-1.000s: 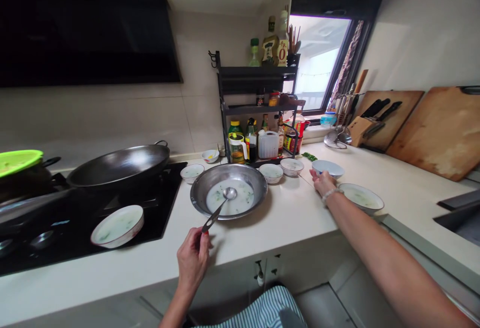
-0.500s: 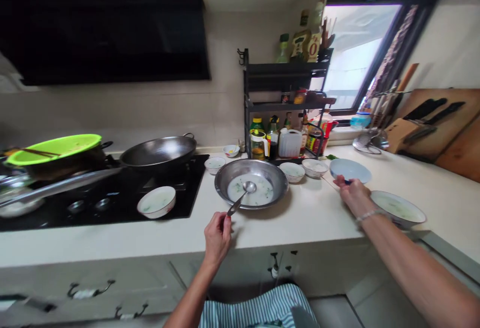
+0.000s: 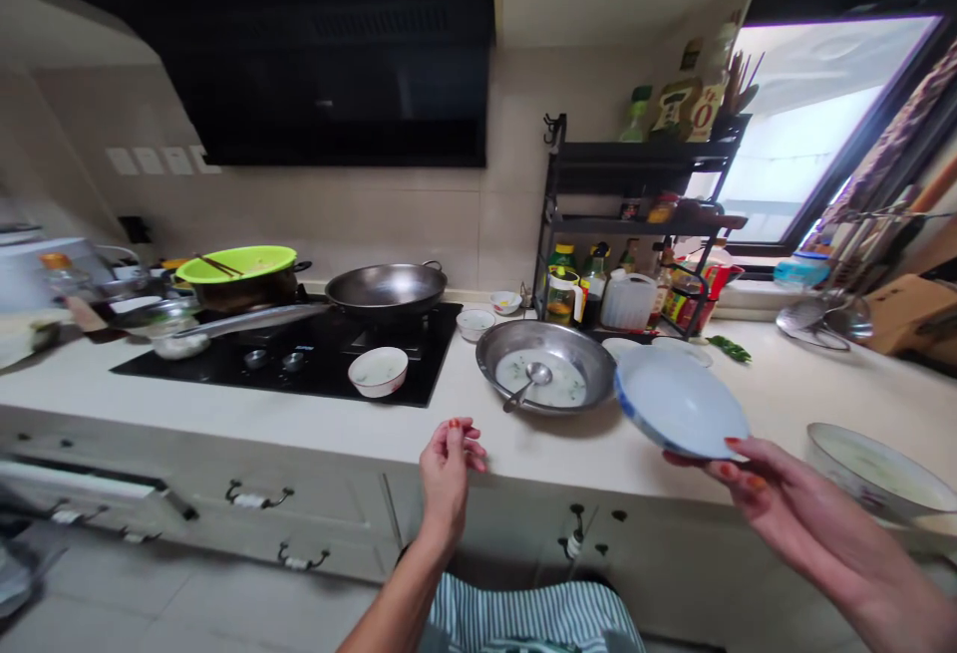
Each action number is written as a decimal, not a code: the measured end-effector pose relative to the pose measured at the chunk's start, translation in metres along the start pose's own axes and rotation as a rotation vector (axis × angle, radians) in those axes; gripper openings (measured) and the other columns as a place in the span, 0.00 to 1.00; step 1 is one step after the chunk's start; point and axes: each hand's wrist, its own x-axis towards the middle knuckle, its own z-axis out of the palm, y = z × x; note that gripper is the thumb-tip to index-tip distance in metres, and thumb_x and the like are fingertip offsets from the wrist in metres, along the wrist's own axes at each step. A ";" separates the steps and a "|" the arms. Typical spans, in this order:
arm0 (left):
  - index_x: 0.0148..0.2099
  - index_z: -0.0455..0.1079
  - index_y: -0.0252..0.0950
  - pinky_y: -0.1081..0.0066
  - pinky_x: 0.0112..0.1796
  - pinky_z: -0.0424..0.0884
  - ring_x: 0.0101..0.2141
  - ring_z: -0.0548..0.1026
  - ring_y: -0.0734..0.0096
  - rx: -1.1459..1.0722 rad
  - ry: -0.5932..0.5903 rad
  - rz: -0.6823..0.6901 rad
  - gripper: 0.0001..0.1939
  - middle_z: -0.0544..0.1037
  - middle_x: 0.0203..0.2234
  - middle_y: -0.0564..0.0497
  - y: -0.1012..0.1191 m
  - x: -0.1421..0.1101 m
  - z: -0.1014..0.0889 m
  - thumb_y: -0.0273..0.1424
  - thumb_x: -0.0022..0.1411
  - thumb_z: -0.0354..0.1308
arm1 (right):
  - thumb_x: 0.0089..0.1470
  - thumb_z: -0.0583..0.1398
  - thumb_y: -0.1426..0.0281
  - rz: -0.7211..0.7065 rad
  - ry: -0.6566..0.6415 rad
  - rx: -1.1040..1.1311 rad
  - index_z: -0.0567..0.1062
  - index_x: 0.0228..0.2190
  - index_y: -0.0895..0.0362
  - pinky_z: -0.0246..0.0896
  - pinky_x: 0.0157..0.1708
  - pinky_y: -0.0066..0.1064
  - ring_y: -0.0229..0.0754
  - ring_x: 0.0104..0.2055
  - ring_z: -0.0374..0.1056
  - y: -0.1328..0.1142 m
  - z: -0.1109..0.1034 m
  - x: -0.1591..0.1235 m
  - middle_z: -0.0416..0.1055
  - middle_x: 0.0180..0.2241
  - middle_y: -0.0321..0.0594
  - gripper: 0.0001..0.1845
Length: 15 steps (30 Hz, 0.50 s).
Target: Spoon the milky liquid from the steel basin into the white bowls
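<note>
My right hand (image 3: 778, 493) grips a pale blue shallow bowl (image 3: 684, 404) by its near edge, thumb at the rim and fingers underneath. The bowl is tilted above the counter, beside a steel basin (image 3: 489, 354) of milky soup with green bits. A metal spoon (image 3: 538, 376) rests in the basin, its handle leaning on the near rim. In front of the counter edge, my left hand (image 3: 449, 464) hangs with loosely curled, parted fingers and holds nothing. Behind the pale blue bowl, two small bowls are partly hidden.
On the black hob (image 3: 299, 359) are a wok (image 3: 387, 289), a small bowl of soup (image 3: 378, 372) and a pot topped by a green basket (image 3: 250, 262). A large soup bowl (image 3: 874, 474) stands at right. The seasoning rack (image 3: 635, 226) is behind the basin.
My left hand has let go of the spoon and drawn back from it. My right hand has lifted the pale blue bowl off the counter towards the basin. The view has swung left.
</note>
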 end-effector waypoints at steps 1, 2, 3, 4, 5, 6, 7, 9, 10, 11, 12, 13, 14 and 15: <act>0.40 0.72 0.30 0.74 0.22 0.70 0.25 0.74 0.73 -0.053 -0.071 -0.061 0.28 0.75 0.30 0.46 0.010 -0.011 -0.001 0.53 0.54 0.63 | 0.37 0.65 0.78 0.110 -0.002 0.037 0.73 0.29 0.54 0.66 0.13 0.19 0.37 0.19 0.66 0.006 0.008 -0.010 0.72 0.28 0.47 0.13; 0.42 0.72 0.30 0.73 0.23 0.71 0.27 0.75 0.70 -0.107 -0.156 -0.121 0.29 0.75 0.31 0.45 0.019 -0.023 -0.002 0.53 0.53 0.65 | 0.36 0.67 0.78 0.181 -0.044 0.045 0.73 0.29 0.54 0.67 0.15 0.19 0.36 0.20 0.66 0.012 0.017 -0.020 0.73 0.27 0.45 0.14; 0.45 0.72 0.31 0.71 0.26 0.74 0.29 0.77 0.67 -0.162 -0.245 -0.185 0.30 0.76 0.34 0.43 0.028 -0.033 -0.003 0.53 0.53 0.66 | 0.36 0.69 0.77 0.233 -0.124 0.039 0.74 0.29 0.55 0.67 0.16 0.18 0.35 0.20 0.67 0.019 0.027 -0.029 0.73 0.27 0.44 0.15; 0.48 0.72 0.32 0.68 0.29 0.76 0.33 0.79 0.61 -0.222 -0.335 -0.261 0.32 0.77 0.38 0.40 0.035 -0.043 -0.004 0.53 0.53 0.66 | 0.35 0.71 0.75 0.284 -0.213 0.025 0.74 0.29 0.55 0.67 0.16 0.18 0.34 0.21 0.68 0.027 0.038 -0.037 0.73 0.26 0.42 0.16; 0.53 0.71 0.34 0.63 0.33 0.78 0.38 0.80 0.57 -0.293 -0.421 -0.333 0.34 0.77 0.42 0.38 0.041 -0.051 -0.005 0.54 0.52 0.66 | 0.34 0.72 0.74 0.324 -0.304 0.011 0.74 0.29 0.56 0.66 0.16 0.18 0.34 0.20 0.68 0.036 0.049 -0.043 0.73 0.25 0.41 0.17; 0.55 0.70 0.37 0.60 0.35 0.78 0.40 0.80 0.54 -0.363 -0.490 -0.381 0.36 0.76 0.46 0.38 0.046 -0.057 -0.008 0.54 0.51 0.67 | 0.35 0.73 0.72 0.348 -0.393 0.012 0.75 0.30 0.56 0.66 0.17 0.17 0.33 0.20 0.68 0.045 0.061 -0.049 0.73 0.26 0.40 0.18; 0.57 0.69 0.40 0.57 0.38 0.78 0.44 0.79 0.50 -0.419 -0.529 -0.415 0.38 0.75 0.52 0.37 0.050 -0.062 -0.011 0.55 0.50 0.67 | 0.35 0.73 0.72 0.358 -0.466 0.027 0.75 0.31 0.56 0.66 0.18 0.17 0.31 0.19 0.66 0.054 0.072 -0.053 0.72 0.25 0.37 0.18; 0.60 0.68 0.43 0.52 0.44 0.77 0.50 0.76 0.46 -0.485 -0.538 -0.449 0.40 0.71 0.58 0.39 0.053 -0.066 -0.019 0.55 0.48 0.68 | 0.39 0.72 0.72 0.350 -0.583 0.052 0.75 0.32 0.57 0.66 0.20 0.18 0.29 0.18 0.64 0.072 0.091 -0.058 0.70 0.24 0.34 0.17; 0.61 0.68 0.44 0.51 0.46 0.75 0.53 0.73 0.44 -0.495 -0.513 -0.454 0.40 0.71 0.59 0.39 0.054 -0.065 -0.023 0.54 0.49 0.68 | 0.40 0.71 0.72 0.344 -0.636 0.049 0.75 0.33 0.58 0.66 0.20 0.18 0.29 0.18 0.64 0.081 0.100 -0.059 0.70 0.24 0.33 0.16; 0.61 0.67 0.44 0.50 0.48 0.74 0.55 0.72 0.43 -0.496 -0.481 -0.458 0.40 0.71 0.59 0.39 0.053 -0.064 -0.028 0.53 0.49 0.68 | 0.41 0.70 0.72 0.336 -0.680 0.041 0.74 0.34 0.58 0.65 0.19 0.19 0.29 0.18 0.65 0.089 0.107 -0.058 0.70 0.25 0.33 0.16; 0.62 0.67 0.44 0.49 0.50 0.73 0.57 0.70 0.43 -0.495 -0.448 -0.461 0.41 0.72 0.58 0.39 0.052 -0.063 -0.033 0.53 0.49 0.69 | 0.42 0.70 0.72 0.331 -0.713 0.034 0.74 0.34 0.58 0.64 0.20 0.19 0.29 0.18 0.65 0.095 0.113 -0.057 0.70 0.25 0.33 0.15; 0.63 0.66 0.44 0.48 0.51 0.72 0.58 0.69 0.42 -0.498 -0.421 -0.464 0.41 0.73 0.57 0.40 0.051 -0.061 -0.037 0.52 0.49 0.69 | 0.42 0.69 0.71 0.316 -0.734 0.029 0.73 0.34 0.59 0.63 0.19 0.19 0.29 0.18 0.65 0.101 0.119 -0.055 0.70 0.24 0.33 0.15; 0.64 0.65 0.44 0.48 0.52 0.72 0.58 0.69 0.42 -0.508 -0.401 -0.468 0.42 0.73 0.57 0.40 0.049 -0.059 -0.040 0.52 0.49 0.69 | 0.43 0.69 0.70 0.304 -0.756 0.011 0.72 0.34 0.59 0.62 0.19 0.19 0.29 0.18 0.65 0.105 0.123 -0.052 0.70 0.24 0.33 0.15; 0.65 0.64 0.45 0.48 0.53 0.71 0.58 0.69 0.42 -0.526 -0.385 -0.469 0.43 0.73 0.57 0.40 0.047 -0.057 -0.043 0.52 0.49 0.69 | 0.43 0.69 0.68 0.292 -0.782 -0.021 0.72 0.34 0.59 0.61 0.18 0.19 0.30 0.18 0.66 0.108 0.127 -0.048 0.70 0.24 0.34 0.16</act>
